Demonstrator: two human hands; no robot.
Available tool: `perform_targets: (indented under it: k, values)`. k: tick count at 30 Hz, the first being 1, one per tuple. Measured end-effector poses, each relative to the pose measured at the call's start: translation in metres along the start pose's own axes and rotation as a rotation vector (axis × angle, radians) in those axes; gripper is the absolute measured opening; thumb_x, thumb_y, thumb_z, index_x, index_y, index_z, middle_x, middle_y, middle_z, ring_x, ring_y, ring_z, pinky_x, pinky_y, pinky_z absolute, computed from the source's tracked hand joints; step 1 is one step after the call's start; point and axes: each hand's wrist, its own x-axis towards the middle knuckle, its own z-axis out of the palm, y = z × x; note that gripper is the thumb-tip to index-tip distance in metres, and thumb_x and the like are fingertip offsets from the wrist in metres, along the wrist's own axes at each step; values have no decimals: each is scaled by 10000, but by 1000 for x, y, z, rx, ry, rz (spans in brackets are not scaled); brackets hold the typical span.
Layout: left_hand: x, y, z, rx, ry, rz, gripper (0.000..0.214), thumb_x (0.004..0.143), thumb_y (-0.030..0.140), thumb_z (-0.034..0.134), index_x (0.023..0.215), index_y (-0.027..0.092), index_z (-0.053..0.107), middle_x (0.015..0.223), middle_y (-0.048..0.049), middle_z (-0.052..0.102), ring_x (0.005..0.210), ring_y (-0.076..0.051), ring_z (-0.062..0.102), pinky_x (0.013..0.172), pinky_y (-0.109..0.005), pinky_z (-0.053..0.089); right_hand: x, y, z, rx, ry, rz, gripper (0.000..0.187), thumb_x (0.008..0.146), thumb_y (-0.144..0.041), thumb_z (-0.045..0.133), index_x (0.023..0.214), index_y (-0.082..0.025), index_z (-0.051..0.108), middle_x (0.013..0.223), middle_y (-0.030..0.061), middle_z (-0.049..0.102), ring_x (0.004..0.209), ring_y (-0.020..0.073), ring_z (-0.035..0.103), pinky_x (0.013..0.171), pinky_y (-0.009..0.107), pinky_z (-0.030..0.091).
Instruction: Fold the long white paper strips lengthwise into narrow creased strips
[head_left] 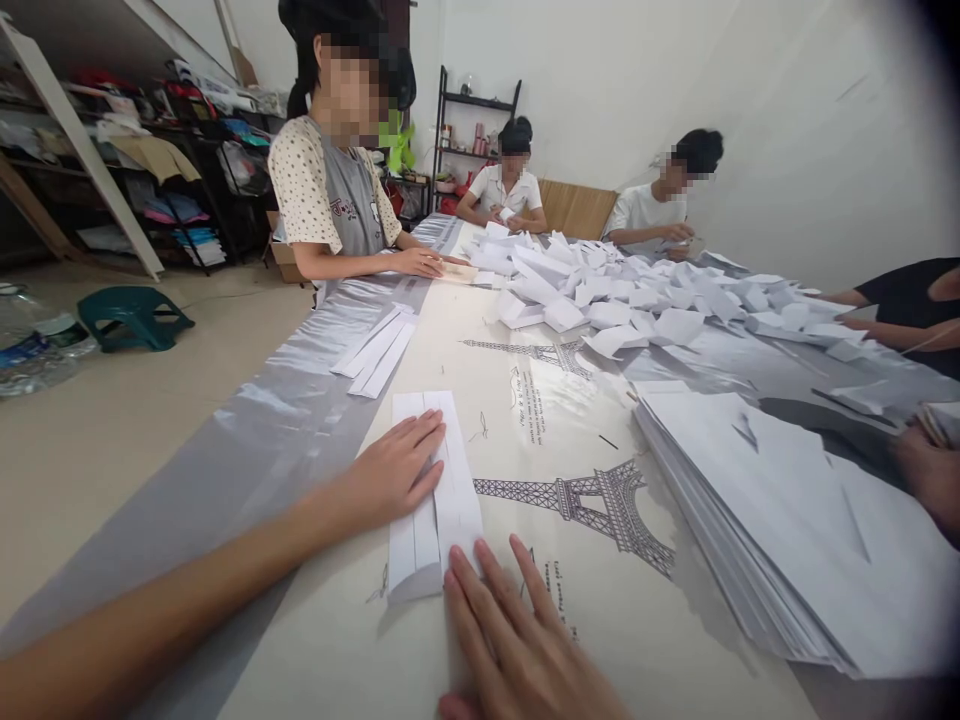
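A white sheet of paper [459,505], folded lengthwise into a long strip, lies on the printed tablecloth in front of me. Its near end bulges up slightly. My left hand [397,465] rests on the far half of the strip, palm down, fingers stretched out. My right hand [517,635] is spread low beside the near right corner, its index and middle fingertips at the paper's edge. To the right is a thick stack of white paper sheets [780,500]. Some folded white paper strips [382,350] lie beyond my left hand.
A big heap of folded white paper pieces [615,285] covers the far right of the table. A person in a grey apron [356,200] stands at the left edge; other people sit around the far and right sides. A green stool [135,318] stands on the floor at left.
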Motion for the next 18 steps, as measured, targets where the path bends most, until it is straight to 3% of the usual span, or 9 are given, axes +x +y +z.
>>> perform_targets:
  k: [5, 8, 10, 15, 18]
  values:
    - [-1, -2, -1, -22, -7, -31, 481, 1019, 341, 382, 1438, 115, 448, 1548, -136, 402, 1438, -235, 362, 1193, -420, 315, -1, 6, -2, 79, 16, -8, 498, 983, -441, 482, 1269, -55, 612, 1326, 153, 639, 1163, 339, 615, 1002, 495, 486]
    - [-1, -4, -1, -29, -8, -37, 484, 1024, 336, 379, 1451, 117, 437, 1557, -129, 388, 1443, -226, 353, 1197, -411, 309, 8, 21, -9, 134, -2, -29, 331, 990, -290, 532, 1235, -89, 627, 1278, 116, 676, 1108, 257, 651, 976, 385, 510]
    - [-2, -5, 0, -42, 7, -27, 478, 1023, 332, 385, 1448, 120, 447, 1550, -130, 400, 1436, -228, 365, 1198, -412, 310, 18, 34, -16, 170, -76, -122, 232, 967, -154, 552, 1173, -109, 650, 1215, 104, 705, 1019, 208, 679, 963, 351, 507]
    - [-5, -5, -1, -21, 94, 20, 448, 1012, 294, 420, 1428, 139, 478, 1501, -138, 470, 1411, -247, 410, 1166, -436, 370, 41, 52, -19, 188, -138, -300, 163, 903, -38, 601, 822, -161, 672, 733, 19, 712, 599, 130, 626, 800, 308, 533]
    - [-7, -5, 0, 34, 103, 24, 439, 1005, 289, 436, 1407, 122, 493, 1473, -148, 503, 1387, -254, 445, 1131, -434, 425, 39, 47, -3, 151, -53, -306, 155, 879, -54, 622, 778, -164, 662, 658, 22, 692, 538, 134, 591, 668, 270, 535]
